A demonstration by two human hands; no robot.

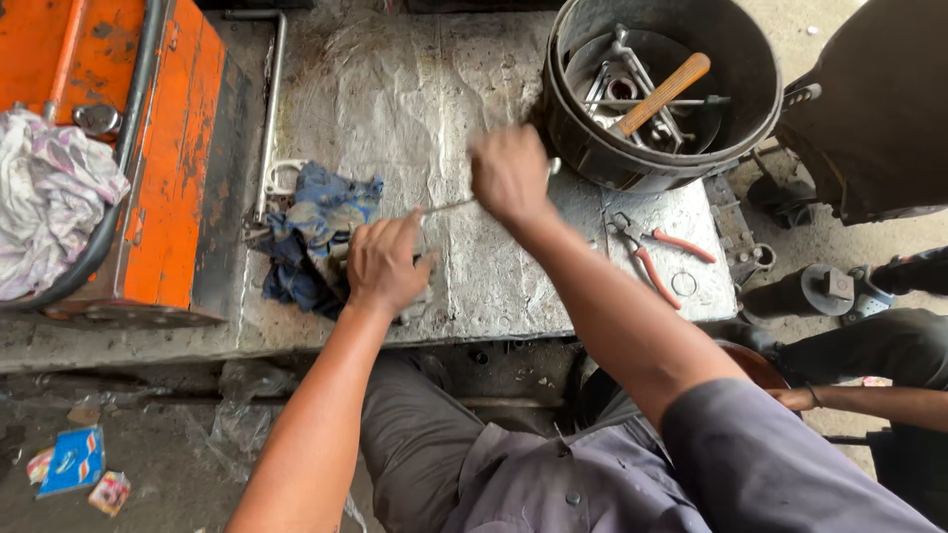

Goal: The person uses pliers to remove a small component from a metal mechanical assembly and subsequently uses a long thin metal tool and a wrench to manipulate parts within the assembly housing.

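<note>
The thin metal rod (446,206) lies low over the middle of the grey metal slab (415,109), running between my two hands, and I take it for the shaft of a slim tool, though it is blurred and I cannot tell its tip. My right hand (510,174) is clenched tight around its upper end, fingers fully wrapped, no gap showing. My left hand (383,265) is curled down over a small part at the slab's near edge, pressing or gripping it; the part itself is hidden under the palm, so I cannot say what it is. I judge this as the working stroke: one hand steadies the piece while the other drives or turns the rod into it. The next move, as I read it, calls for a firm hold below and a straight, controlled push from above, since a slip would send the rod toward my left fingers. Just beside the left hand sits a crumpled blue rag (316,232). Farther right lie red-handled pliers (657,252), and beyond them a black bucket (755,74) of tools
</note>
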